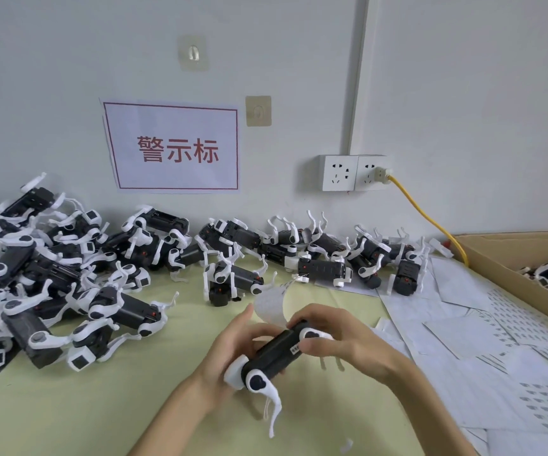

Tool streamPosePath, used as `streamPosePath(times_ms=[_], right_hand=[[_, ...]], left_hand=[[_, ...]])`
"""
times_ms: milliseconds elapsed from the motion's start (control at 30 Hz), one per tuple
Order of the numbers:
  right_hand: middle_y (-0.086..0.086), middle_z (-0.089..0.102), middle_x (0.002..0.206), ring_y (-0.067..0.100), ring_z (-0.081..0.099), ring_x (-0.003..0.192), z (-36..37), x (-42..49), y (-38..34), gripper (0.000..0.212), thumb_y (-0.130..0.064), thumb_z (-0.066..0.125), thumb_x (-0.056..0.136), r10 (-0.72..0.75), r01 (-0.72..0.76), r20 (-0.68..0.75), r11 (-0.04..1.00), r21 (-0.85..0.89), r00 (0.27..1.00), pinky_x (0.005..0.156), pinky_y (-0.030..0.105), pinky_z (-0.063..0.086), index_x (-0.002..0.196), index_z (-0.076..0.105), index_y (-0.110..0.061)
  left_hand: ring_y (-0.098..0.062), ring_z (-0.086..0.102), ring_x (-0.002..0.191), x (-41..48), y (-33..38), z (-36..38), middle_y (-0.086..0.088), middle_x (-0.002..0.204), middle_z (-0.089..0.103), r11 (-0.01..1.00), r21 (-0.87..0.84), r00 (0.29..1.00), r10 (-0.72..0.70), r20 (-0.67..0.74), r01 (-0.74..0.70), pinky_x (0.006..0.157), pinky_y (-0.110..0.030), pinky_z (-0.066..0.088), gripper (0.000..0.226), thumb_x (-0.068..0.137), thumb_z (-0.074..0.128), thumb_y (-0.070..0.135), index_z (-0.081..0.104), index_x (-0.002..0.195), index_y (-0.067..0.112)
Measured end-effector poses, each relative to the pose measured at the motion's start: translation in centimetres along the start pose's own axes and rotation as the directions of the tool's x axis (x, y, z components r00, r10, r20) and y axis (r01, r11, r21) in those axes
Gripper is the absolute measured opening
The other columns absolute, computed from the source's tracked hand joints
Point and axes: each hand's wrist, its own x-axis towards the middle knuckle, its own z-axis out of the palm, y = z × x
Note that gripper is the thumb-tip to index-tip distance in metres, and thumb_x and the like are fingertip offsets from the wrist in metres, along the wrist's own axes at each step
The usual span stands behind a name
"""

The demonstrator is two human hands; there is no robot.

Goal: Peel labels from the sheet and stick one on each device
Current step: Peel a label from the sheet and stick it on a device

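A black-and-white robot-dog device (274, 352) is held above the yellow-green table between both hands. My left hand (233, 353) grips its rear end from the left. My right hand (335, 334) curls over its front end, thumb pressing a small white label (295, 348) onto the black body. A curled label sheet (271, 307) stands up just behind the hands; which hand holds it I cannot tell.
Several more devices lie piled at the left (45, 274) and along the wall (315, 255). Used label sheets (496, 350) cover the table's right side. A cardboard box (512, 258) with devices sits far right. A yellow cable (430, 222) runs from the wall socket.
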Motion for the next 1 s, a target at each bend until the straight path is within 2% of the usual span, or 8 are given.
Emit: streamPosePath(times_ms=[267, 367, 433, 467, 600, 733, 867, 1000], right_hand=[[0.013, 0.069, 0.083, 0.027, 0.061, 0.074, -3.6, -0.9, 0.5, 0.048, -0.046, 0.072, 0.08, 0.075, 0.025, -0.218, 0.905, 0.424, 0.973, 0.067, 0.031, 0.054, 0.101, 0.069, -0.003], [0.019, 0.069, 0.12, 0.031, 0.069, 0.105, -5.9, -1.7, 0.7, 0.063, -0.046, 0.07, 0.088, 0.082, 0.348, -0.391, 0.315, 0.883, 0.917, 0.083, 0.035, 0.06, 0.131, 0.063, 0.0], [0.023, 0.046, 0.152, 0.035, 0.05, 0.139, -7.6, -3.2, 0.8, 0.076, -0.046, 0.062, 0.094, -0.089, 0.436, -0.459, -0.193, 0.879, 0.884, 0.113, 0.043, 0.044, 0.15, 0.041, 0.0], [0.022, 0.038, 0.159, 0.036, 0.042, 0.145, -8.2, -3.8, 0.9, 0.079, -0.047, 0.058, 0.094, -0.135, 0.43, -0.478, -0.274, 0.86, 0.868, 0.12, 0.044, 0.034, 0.154, 0.034, -0.001], [0.011, 0.061, 0.143, 0.023, 0.064, 0.123, -8.6, -3.2, 2.5, 0.059, -0.047, 0.038, 0.104, 0.165, 0.539, -0.535, 0.024, 0.842, 0.829, 0.101, 0.035, 0.045, 0.148, 0.049, -0.009], [0.003, 0.074, 0.107, 0.015, 0.064, 0.078, -6.3, -0.8, 3.2, 0.036, -0.031, 0.043, 0.103, 0.43, 0.365, -0.522, 0.397, 0.842, 0.737, 0.074, 0.028, 0.045, 0.122, 0.068, -0.013], [0.005, 0.068, 0.083, 0.015, 0.06, 0.061, -3.6, 1.0, 2.2, 0.016, -0.02, 0.058, 0.096, 0.388, 0.12, -0.527, 0.71, 0.694, 0.756, 0.065, 0.027, 0.043, 0.101, 0.071, -0.013], [0.0, 0.075, 0.091, 0.012, 0.07, 0.074, -0.5, 4.4, -0.3, 0.012, -0.016, 0.064, 0.094, 0.173, -0.065, -0.57, 0.977, 0.205, 0.803, 0.073, 0.027, 0.049, 0.104, 0.069, -0.02]], left_hand=[[-0.032, 0.067, 0.069, 0.5, 0.2, -2.3, -0.021, 0.086, 0.068, 0.92, -0.263, 0.945, 0.233, -0.231, -0.291, 0.065, -0.037, 0.053, 0.06, 0.088, 0.049, 0.056, 0.071, 0.104, 0.002], [-0.03, 0.066, 0.067, 0.9, -0.1, -3.4, -0.017, 0.083, 0.067, 0.924, -0.197, 0.917, 0.261, -0.303, -0.329, 0.068, -0.042, 0.045, 0.059, 0.087, 0.049, 0.057, 0.07, 0.104, 0.004], [-0.027, 0.066, 0.066, 1.2, -0.6, -3.8, -0.015, 0.082, 0.067, 0.925, -0.186, 0.915, 0.266, -0.304, -0.331, 0.068, -0.042, 0.043, 0.056, 0.091, 0.047, 0.057, 0.071, 0.102, 0.007], [-0.026, 0.065, 0.066, 1.5, -0.8, -3.7, -0.014, 0.082, 0.067, 0.929, -0.175, 0.916, 0.266, -0.3, -0.327, 0.068, -0.042, 0.042, 0.056, 0.094, 0.045, 0.057, 0.071, 0.102, 0.007], [-0.023, 0.062, 0.064, 2.0, -1.1, -3.5, -0.013, 0.08, 0.067, 0.937, -0.126, 0.916, 0.28, -0.287, -0.326, 0.069, -0.041, 0.04, 0.054, 0.097, 0.043, 0.054, 0.069, 0.103, 0.007], [-0.019, 0.061, 0.061, 1.9, -0.9, -3.3, -0.012, 0.078, 0.067, 0.936, -0.139, 0.911, 0.268, -0.314, -0.323, 0.067, -0.039, 0.04, 0.05, 0.102, 0.04, 0.049, 0.068, 0.102, 0.007], [-0.019, 0.058, 0.059, 1.8, -0.7, -2.8, -0.01, 0.075, 0.065, 0.931, -0.162, 0.896, 0.252, -0.367, -0.328, 0.064, -0.036, 0.039, 0.047, 0.105, 0.039, 0.045, 0.066, 0.102, 0.007], [-0.018, 0.057, 0.057, 1.6, -0.7, -3.0, -0.01, 0.072, 0.063, 0.915, -0.213, 0.871, 0.222, -0.438, -0.341, 0.064, -0.033, 0.039, 0.044, 0.106, 0.04, 0.041, 0.067, 0.104, 0.007]])
